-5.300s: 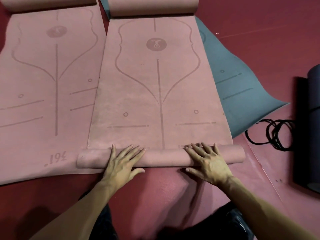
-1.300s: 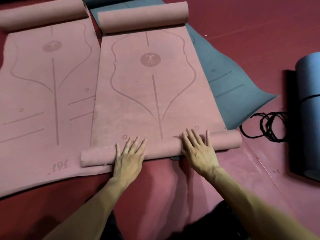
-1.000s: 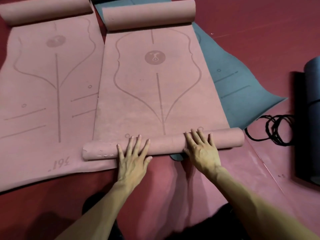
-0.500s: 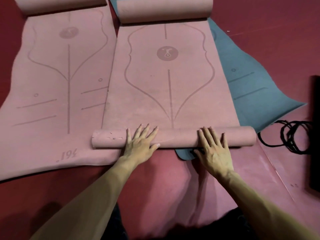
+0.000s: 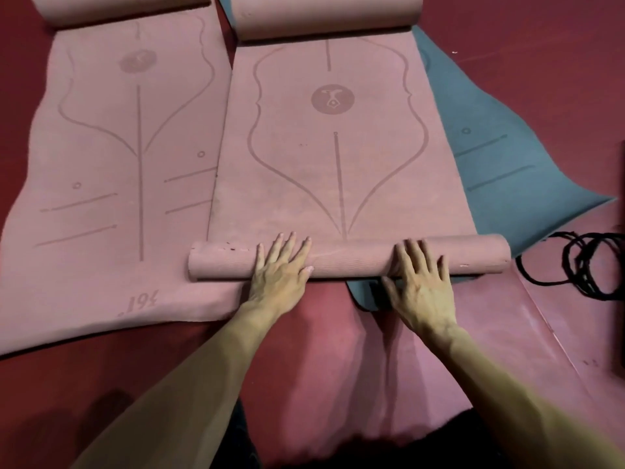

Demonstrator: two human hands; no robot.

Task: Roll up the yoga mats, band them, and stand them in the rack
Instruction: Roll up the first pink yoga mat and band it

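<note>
On my feed the left hand [image 5: 280, 282] and right hand [image 5: 422, 292] are bare, forearms [image 5: 203, 384] bare too, and there's dark clothing [image 5: 372, 458] down at 6 o'clock.

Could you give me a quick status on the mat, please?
Left hand, right hand open, pressing the roll. Pink mat mostly flat ahead. Teal mat underneath it.
</note>
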